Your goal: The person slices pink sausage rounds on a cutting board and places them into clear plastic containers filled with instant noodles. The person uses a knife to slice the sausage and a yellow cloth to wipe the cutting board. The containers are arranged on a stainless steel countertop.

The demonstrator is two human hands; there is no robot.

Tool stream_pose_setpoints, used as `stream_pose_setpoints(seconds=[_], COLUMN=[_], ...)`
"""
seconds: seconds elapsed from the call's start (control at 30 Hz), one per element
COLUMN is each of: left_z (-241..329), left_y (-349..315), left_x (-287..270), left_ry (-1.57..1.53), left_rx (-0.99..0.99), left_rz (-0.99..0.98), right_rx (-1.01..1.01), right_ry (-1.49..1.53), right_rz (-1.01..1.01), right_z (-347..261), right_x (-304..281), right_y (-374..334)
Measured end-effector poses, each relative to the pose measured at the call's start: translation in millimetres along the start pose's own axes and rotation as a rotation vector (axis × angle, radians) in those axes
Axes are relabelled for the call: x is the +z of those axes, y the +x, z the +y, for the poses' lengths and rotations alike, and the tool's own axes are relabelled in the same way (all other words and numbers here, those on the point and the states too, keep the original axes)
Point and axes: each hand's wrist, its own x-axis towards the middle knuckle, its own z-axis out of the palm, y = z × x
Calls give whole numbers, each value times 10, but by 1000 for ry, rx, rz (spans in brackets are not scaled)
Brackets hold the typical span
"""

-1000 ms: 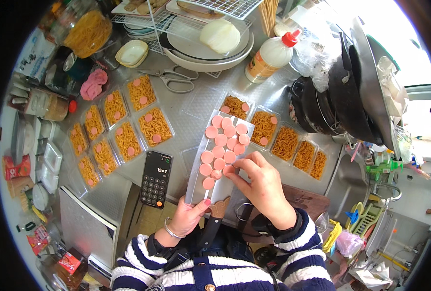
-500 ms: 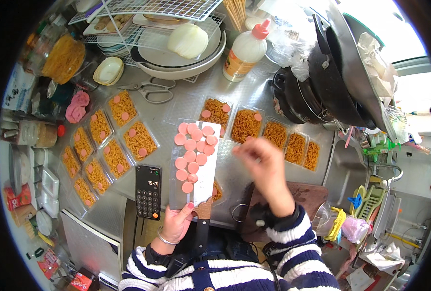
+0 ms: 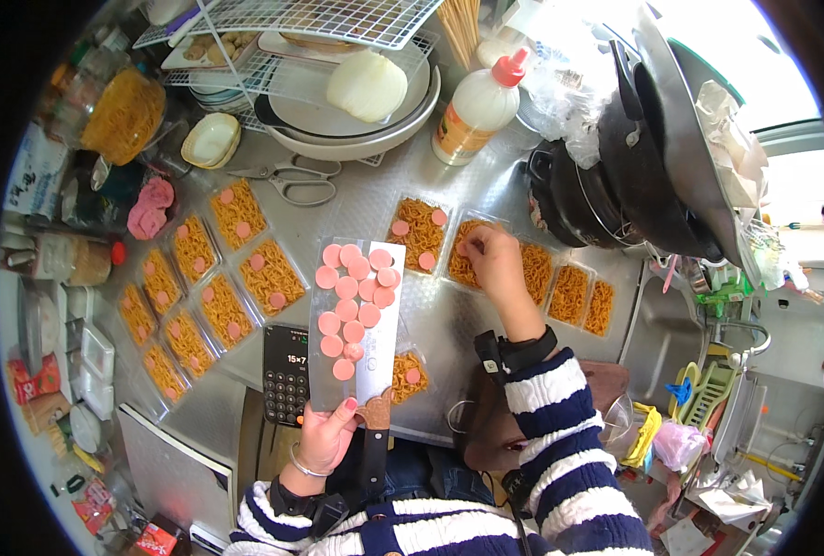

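My left hand (image 3: pixel 327 435) grips the lower corner of a cleaver (image 3: pixel 381 357), thumb on top. The broad blade lies level, with several round pink sausage slices (image 3: pixel 345 309) spread over it; its dark handle points toward me. My right hand (image 3: pixel 497 266) is over a clear tray of noodles (image 3: pixel 465 269), fingertips pinched together and touching or just above the noodles. Whatever those fingers hold is hidden. Beside it, another noodle tray (image 3: pixel 420 236) carries several pink slices. One more noodle tray (image 3: pixel 410 375) shows partly beyond the blade's right edge.
Several slice-topped noodle trays (image 3: pixel 210 295) stand in rows at left, near a phone (image 3: pixel 287 371) and scissors (image 3: pixel 302 178). More noodle trays (image 3: pixel 569 292) stretch right toward the sink (image 3: pixel 664 320). Black pans (image 3: pixel 648 157), a squeeze bottle (image 3: pixel 475 116) and a wire rack (image 3: pixel 338 23) line the back.
My right hand has moved forward and slightly left, down to a noodle tray. The cleaver in my left hand has shifted slightly left and toward me, uncovering more of the near tray.
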Motion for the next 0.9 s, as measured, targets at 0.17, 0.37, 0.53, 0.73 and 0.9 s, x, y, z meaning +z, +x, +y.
stream_pose_setpoints(seconds=[0.17,0.37,0.53,0.73,0.9], left_z=[35,12,-82,-270,-375], left_y=[-32,-87,-125,-110,-94], left_x=[-53,-93,-78,2,125], left_ry=[-16,-1,24,64,112], left_rx=[-31,-38,-121,-219,-255], left_rz=[-23,-55,-135,-214,-220], right_rx=[-50,85,-116,-177,-113], right_ry=[-149,263,357,254,100], right_rz=[75,-3,-110,-84,-14], right_z=[-72,-662,-1298,-1426,-1367], right_x=[-8,-441,-692,-767,-795], right_y=[10,-205,-775,-1129,-1255])
